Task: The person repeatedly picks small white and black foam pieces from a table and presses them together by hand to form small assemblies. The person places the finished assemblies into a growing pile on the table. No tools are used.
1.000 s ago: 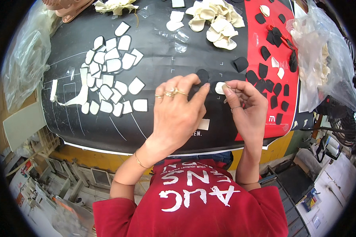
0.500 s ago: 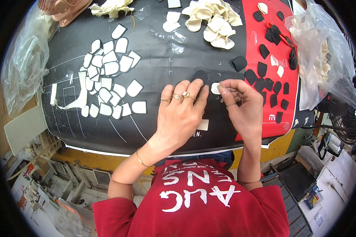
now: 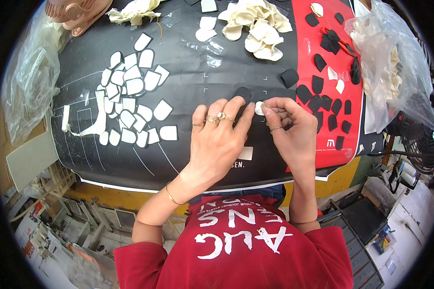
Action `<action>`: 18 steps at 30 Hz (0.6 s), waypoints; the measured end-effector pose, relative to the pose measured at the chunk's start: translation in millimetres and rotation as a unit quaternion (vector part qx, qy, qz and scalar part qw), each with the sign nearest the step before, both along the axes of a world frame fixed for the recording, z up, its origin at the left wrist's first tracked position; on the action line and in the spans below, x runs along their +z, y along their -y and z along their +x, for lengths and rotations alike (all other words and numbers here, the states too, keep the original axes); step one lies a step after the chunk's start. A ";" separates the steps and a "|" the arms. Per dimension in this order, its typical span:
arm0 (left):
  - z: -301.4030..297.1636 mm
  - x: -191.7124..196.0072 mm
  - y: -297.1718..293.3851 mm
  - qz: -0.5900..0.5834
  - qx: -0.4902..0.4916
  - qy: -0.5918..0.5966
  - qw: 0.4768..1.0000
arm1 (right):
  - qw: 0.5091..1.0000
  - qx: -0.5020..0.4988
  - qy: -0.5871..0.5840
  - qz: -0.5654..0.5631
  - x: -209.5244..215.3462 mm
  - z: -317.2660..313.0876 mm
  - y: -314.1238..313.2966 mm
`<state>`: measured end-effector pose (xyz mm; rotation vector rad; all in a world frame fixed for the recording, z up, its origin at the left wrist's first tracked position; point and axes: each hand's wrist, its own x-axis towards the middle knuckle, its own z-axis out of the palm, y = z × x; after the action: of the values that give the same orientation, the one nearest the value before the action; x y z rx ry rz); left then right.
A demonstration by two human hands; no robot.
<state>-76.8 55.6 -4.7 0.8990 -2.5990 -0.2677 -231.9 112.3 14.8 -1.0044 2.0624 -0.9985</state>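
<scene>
Between my right hand's (image 3: pixel 293 132) thumb and fingertips is pinched a small white rounded piece (image 3: pixel 259 108), its lower part hidden by the thumb. My left hand (image 3: pixel 213 139) lies palm down with fingers stretched out, rings on several of them. Just beyond its fingertips a black rounded pad (image 3: pixel 242 92) lies on the dark mat, partly covered by the fingers. A short cream strip (image 3: pixel 246 153) sits beside my left hand, on the near side. The tips of my two hands nearly meet.
Many white pads with black edges (image 3: pixel 134 86) cover the left of the mat (image 3: pixel 178 96). Loose black pads (image 3: pixel 318 84) lie over its red right part, near red-handled scissors (image 3: pixel 345 48). Cream pieces (image 3: pixel 263 29) are heaped at the back. Plastic bags (image 3: pixel 388 62) flank both sides.
Both hands and the mat's contents have shifted slightly left in view. The white piece stays pinched in my right hand, now a little closer to my left fingertips.
</scene>
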 end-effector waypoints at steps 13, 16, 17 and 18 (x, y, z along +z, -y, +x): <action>-2.8 2.2 -4.5 -0.027 -0.018 0.075 0.997 | 0.998 -0.009 -0.058 -0.004 1.2 6.8 -0.6; -3.8 -0.5 -3.2 -0.057 -0.021 0.055 0.997 | 0.985 -0.019 -0.171 0.008 -1.8 9.3 -0.1; -4.2 -0.9 -3.4 -0.059 -0.021 0.056 0.996 | 0.983 -0.028 -0.179 0.013 -3.5 10.7 0.3; -4.6 -1.2 -3.7 -0.061 -0.020 0.057 0.996 | 0.981 -0.038 -0.187 0.019 -5.7 12.8 1.1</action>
<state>-81.3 59.3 -5.9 0.8420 -2.7068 -0.0696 -219.1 111.2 9.1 -1.1731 2.4311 -0.8510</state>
